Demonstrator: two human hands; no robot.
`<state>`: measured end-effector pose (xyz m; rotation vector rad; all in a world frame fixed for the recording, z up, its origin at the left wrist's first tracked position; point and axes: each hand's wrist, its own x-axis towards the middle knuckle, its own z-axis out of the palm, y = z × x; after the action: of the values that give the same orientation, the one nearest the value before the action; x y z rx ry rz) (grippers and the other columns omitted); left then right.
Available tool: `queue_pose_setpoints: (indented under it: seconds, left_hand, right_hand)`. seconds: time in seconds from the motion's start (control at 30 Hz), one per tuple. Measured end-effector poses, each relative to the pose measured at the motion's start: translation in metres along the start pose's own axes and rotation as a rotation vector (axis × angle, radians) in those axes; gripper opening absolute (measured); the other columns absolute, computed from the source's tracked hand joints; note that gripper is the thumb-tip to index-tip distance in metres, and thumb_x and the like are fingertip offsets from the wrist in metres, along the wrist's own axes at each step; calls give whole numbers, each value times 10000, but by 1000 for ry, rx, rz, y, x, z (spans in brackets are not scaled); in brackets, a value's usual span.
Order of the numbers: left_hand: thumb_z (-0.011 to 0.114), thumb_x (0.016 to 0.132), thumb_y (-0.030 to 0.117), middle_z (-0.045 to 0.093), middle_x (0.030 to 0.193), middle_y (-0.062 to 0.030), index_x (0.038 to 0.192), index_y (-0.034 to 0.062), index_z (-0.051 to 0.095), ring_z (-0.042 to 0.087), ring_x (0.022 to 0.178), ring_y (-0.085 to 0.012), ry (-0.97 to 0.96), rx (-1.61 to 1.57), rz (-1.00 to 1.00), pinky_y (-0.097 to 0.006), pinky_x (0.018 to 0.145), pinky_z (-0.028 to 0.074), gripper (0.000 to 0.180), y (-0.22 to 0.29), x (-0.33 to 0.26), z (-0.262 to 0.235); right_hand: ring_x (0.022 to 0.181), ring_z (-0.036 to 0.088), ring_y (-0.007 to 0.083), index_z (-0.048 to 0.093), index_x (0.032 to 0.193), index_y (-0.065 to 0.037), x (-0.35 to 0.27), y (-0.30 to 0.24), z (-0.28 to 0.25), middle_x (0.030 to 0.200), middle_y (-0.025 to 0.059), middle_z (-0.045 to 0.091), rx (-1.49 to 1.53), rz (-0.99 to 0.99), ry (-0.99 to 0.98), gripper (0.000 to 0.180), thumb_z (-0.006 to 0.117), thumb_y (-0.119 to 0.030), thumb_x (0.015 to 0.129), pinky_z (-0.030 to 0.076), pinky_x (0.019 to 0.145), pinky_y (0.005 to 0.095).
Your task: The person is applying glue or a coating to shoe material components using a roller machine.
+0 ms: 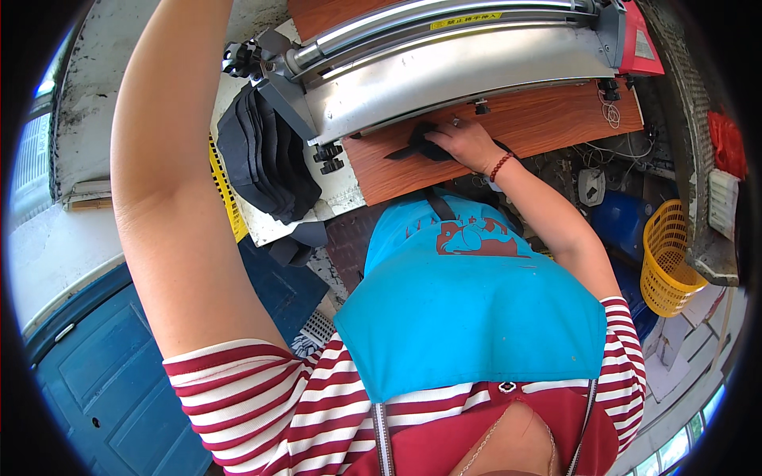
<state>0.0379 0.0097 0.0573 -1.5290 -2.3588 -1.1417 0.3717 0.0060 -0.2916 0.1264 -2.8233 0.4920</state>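
My right hand is closed on a black piece of sheet material that looks bunched or folded. It lies on the reddish-brown wood-grain board, at the front of a long silver machine with a roller. The fingertips are partly hidden by the hand and the dark material. My left arm reaches up past the machine's left end, and its hand lies outside the picture. Below that end, a stack of black cut pieces rests on a pale surface beside the board.
Black knobs stick out at the machine's front left. A red end housing closes its right end. Loose cables hang beyond the board at right, near a yellow plastic basket. Blue cabinet doors stand at lower left.
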Motion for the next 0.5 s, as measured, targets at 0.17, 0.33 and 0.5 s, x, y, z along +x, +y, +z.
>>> queue_pose_setpoints:
  seconds: [0.17, 0.33, 0.5]
  left_hand:
    - [639, 906, 104, 606, 597, -49, 931, -17, 783, 490, 451, -125, -79, 38, -176, -307, 420, 400, 190, -23, -8, 20]
    - [612, 827, 71, 567, 559, -47, 849, -49, 770, 514, 483, -123, -147, 65, -76, -335, 444, 401, 200, -46, -13, 38]
    - [612, 807, 67, 567, 568, -57, 866, -57, 764, 537, 522, -131, -128, 76, -13, -344, 484, 433, 205, -47, -14, 42]
  right_hand:
    - [779, 669, 236, 683, 1125, -137, 11, -13, -73, 948, 39, 671, 131, -79, 211, 295, 643, -63, 842, 557, 708, 359]
    - [737, 674, 257, 681, 1116, -95, 15, -9, -101, 925, 57, 687, 228, 9, 314, 299, 707, -10, 830, 553, 633, 355]
    - [829, 701, 253, 693, 1114, -59, 7, -4, -114, 957, 83, 701, 388, 104, 298, 268, 684, 26, 861, 570, 717, 332]
